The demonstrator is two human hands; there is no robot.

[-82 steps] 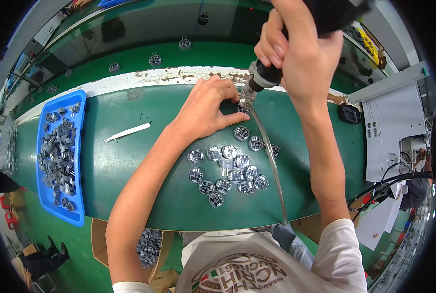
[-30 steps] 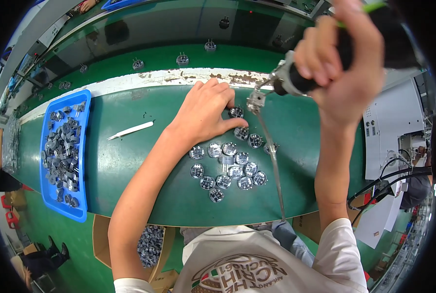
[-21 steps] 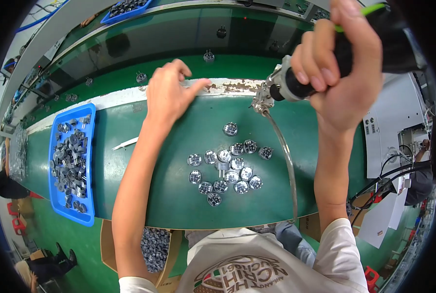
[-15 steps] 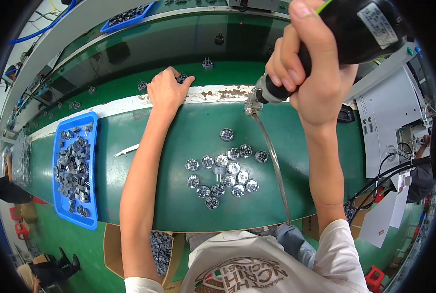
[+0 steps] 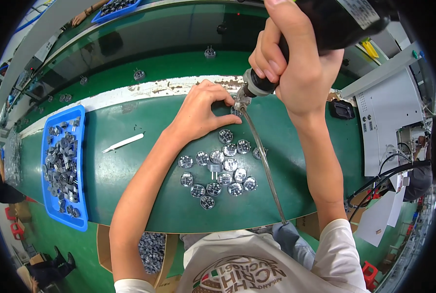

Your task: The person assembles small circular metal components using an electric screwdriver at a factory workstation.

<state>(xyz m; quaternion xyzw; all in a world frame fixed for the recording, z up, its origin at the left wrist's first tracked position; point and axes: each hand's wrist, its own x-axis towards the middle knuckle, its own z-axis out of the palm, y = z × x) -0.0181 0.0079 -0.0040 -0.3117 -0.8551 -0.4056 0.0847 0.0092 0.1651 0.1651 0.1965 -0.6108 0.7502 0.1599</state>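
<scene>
My left hand (image 5: 194, 113) is closed, with thumb and forefinger around a small round circuit module (image 5: 236, 112) near the far edge of the green bench. Only part of this module shows. In my right hand (image 5: 303, 73) is a black powered screwdriver (image 5: 342, 24), tilted so its metal nozzle (image 5: 242, 97) comes down at the held module; whether they touch I cannot tell. A clear feed tube (image 5: 263, 158) runs from the nozzle to the near bench edge. Several similar round modules (image 5: 213, 189) lie grouped below my hands, with a grey two-pinned piece (image 5: 214, 168) among them.
On the left stands a blue tray (image 5: 83, 195) full of grey parts, with white tweezers (image 5: 124, 142) beside it. Beyond the worn white ledge (image 5: 164, 87), a green belt (image 5: 176, 66) carries scattered modules. A grey machine (image 5: 386, 127) stands right. Another person's hand (image 5: 80, 18) shows at far left.
My left hand has come back from the belt, toward the right, bringing a module under the nozzle. The screwdriver in my right hand has shifted slightly left. Another person's hand has appeared at far left.
</scene>
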